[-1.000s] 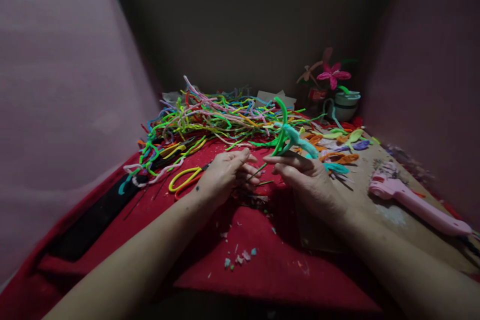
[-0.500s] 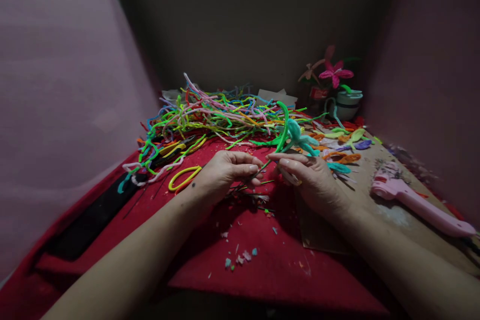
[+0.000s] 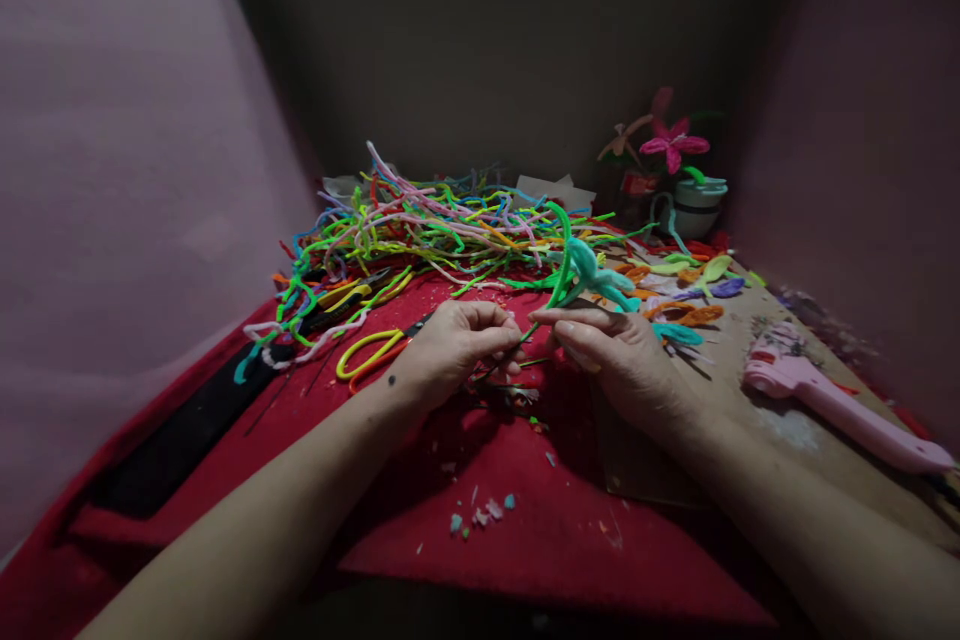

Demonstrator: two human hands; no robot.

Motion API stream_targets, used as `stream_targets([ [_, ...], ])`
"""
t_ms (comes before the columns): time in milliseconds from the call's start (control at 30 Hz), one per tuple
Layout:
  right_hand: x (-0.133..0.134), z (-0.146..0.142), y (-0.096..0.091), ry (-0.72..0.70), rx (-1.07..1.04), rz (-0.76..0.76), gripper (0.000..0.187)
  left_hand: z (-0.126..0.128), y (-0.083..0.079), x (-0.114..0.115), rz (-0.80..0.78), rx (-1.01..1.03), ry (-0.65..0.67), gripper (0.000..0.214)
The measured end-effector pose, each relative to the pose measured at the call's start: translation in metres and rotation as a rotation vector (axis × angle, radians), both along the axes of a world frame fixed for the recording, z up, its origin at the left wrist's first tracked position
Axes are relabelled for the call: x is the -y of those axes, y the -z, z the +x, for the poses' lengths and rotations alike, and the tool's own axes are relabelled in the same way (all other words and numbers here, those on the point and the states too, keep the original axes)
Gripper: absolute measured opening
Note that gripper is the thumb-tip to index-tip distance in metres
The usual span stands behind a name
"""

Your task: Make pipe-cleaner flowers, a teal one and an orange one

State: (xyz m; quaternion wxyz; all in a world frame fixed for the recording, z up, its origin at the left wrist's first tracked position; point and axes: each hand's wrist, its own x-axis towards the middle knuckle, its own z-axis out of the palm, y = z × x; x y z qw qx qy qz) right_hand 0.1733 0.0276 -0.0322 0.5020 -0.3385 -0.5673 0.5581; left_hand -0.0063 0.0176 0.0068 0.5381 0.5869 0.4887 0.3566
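Note:
Between my two hands a pipe-cleaner flower is held, with a turquoise bloom (image 3: 589, 272) and a long bright green leaf (image 3: 562, 250) curving upward. Its thin green stem (image 3: 529, 331) slants down to the left. My left hand (image 3: 472, 345) pinches the lower end of that stem with thumb and forefinger. Just below the bloom, my right hand (image 3: 607, 345) is closed on the upper stem, its thumb against the fingers. Beneath the hands lie dark stem ends and small trimmings on the red cloth (image 3: 450, 540), partly hidden by the fingers.
A heap of coloured pipe cleaners (image 3: 450, 220) spreads across the back. Yellow-handled scissors (image 3: 364, 357) and pliers (image 3: 349, 298) lie at left near a black strip (image 3: 187, 440). At right are a pink glue gun (image 3: 832, 395), loose petals (image 3: 682, 313) and a small flower pot (image 3: 697, 210).
The flower has tilted and shifted slightly left in my hands. My left hand has turned a little, and more of the scissors shows beside it.

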Motion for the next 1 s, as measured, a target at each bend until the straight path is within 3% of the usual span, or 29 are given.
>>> stream_targets([
  [200, -0.002, -0.002, 0.002, 0.027, -0.028, 0.0, 0.017, 0.008, 0.0, 0.009, 0.326, -0.231, -0.077, 0.018],
  [367, -0.005, -0.002, 0.002, -0.022, -0.094, -0.037, 0.019, 0.005, -0.003, 0.007, 0.181, -0.023, -0.076, 0.012],
  [500, -0.006, -0.001, 0.002, -0.027, -0.101, -0.055, 0.02, -0.002, -0.005, 0.001, 0.119, 0.04, 0.054, 0.021],
  [767, -0.005, 0.0, 0.002, -0.034, -0.046, -0.075, 0.023, -0.002, -0.002, 0.0, 0.055, -0.047, 0.082, 0.015],
  [1000, -0.001, -0.001, -0.002, -0.021, -0.039, -0.055, 0.023, 0.011, 0.0, 0.012, 0.222, -0.249, 0.01, 0.014],
])
